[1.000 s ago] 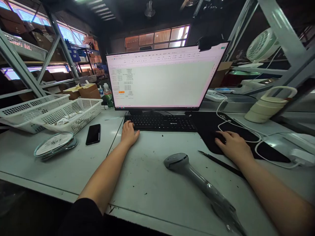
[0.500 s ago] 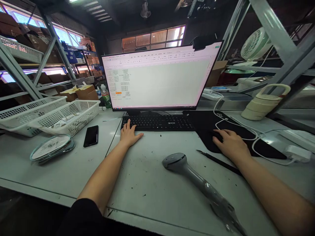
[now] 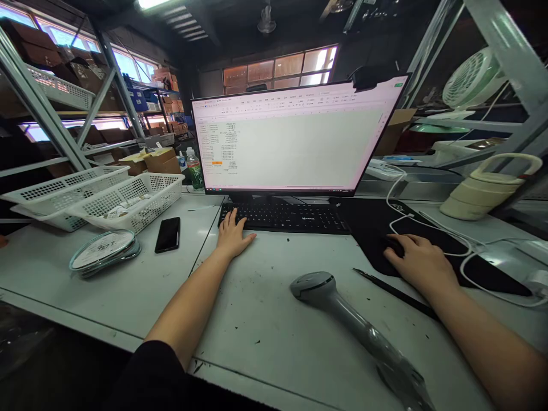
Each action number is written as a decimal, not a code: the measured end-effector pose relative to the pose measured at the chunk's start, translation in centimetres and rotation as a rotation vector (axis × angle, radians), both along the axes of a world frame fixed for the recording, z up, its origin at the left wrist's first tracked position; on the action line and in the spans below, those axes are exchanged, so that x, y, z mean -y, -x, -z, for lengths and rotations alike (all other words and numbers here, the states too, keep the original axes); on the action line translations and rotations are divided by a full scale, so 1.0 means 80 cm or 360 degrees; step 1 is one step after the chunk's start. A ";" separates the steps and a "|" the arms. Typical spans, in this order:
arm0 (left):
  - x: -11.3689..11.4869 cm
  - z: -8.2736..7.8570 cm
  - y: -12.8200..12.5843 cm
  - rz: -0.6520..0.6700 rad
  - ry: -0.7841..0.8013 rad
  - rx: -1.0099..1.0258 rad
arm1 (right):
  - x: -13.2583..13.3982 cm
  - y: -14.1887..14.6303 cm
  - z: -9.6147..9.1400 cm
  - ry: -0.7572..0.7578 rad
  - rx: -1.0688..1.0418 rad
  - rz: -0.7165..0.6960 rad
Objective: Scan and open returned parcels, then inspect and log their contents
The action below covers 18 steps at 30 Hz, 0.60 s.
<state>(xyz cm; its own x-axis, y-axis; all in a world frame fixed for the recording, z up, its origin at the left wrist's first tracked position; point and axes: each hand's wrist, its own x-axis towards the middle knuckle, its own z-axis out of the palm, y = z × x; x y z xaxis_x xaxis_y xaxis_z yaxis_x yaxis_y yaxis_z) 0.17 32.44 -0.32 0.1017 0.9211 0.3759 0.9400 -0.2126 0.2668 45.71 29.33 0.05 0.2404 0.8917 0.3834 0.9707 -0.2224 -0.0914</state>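
Observation:
My left hand (image 3: 234, 234) lies flat at the left end of the black keyboard (image 3: 291, 217), fingers on the keys and thumb stretched out to the right. My right hand (image 3: 417, 262) is cupped over a black mouse (image 3: 390, 244) on the black mouse pad (image 3: 372, 220). A wide monitor (image 3: 295, 140) with a spreadsheet stands behind the keyboard. A grey handheld barcode scanner (image 3: 342, 311) lies on the white table (image 3: 107, 291) between my forearms. A thin black pen (image 3: 385, 285) lies just left of my right wrist.
A black phone (image 3: 168, 234) and a stack of clear round lids (image 3: 105, 251) lie to the left. White mesh baskets (image 3: 132, 197) sit behind them. White cables (image 3: 432, 228) cross the mouse pad. Rolls of tape (image 3: 475, 194), a fan (image 3: 468, 77) and metal shelving frames stand around.
The camera view has shifted slightly. My left thumb has spread out to the right beside the keyboard. My right hand stays on the mouse.

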 end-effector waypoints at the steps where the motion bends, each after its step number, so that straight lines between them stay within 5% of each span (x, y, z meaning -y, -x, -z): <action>1: 0.000 0.000 0.000 0.0000 0.0005 0.0000 | 0.000 0.000 0.000 0.0001 0.0001 0.0005; 18: 0.000 0.000 0.001 -0.0003 0.0050 0.0000 | 0.000 -0.001 -0.002 0.0048 -0.0013 0.0018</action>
